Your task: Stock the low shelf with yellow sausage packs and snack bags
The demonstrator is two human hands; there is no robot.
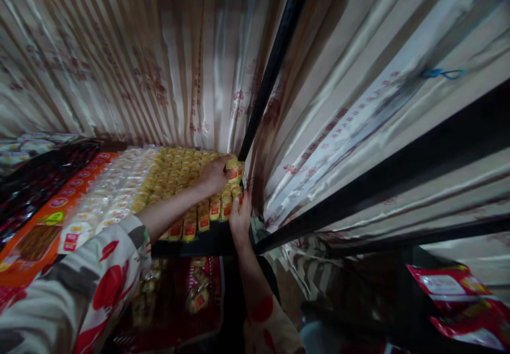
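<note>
On dim shelf (207, 242), against striped curtain (159, 51): left hand (215, 176) grips yellow packet (233, 172); right hand (240, 218) fingers flat, empty.

Snack packs (187, 184) prob. on shelf (207, 243), left of pole (274, 61)

**Counts on the shelves**

Two bare hands are in view: the left hand (215, 174) and the right hand (240, 217), one of each. The left hand closes on one small yellow-and-red snack packet (233, 172). The stacked yellow packets (175, 176) on the shelf are too many and too blurred to count. Beside them lies one band of clear-wrapped pale packets (107, 194) and one row of orange flat packs (59, 205). Two black metal shelf rails (274, 61) cross the view. Two red foil bags (458, 295) lie at lower right.
</note>
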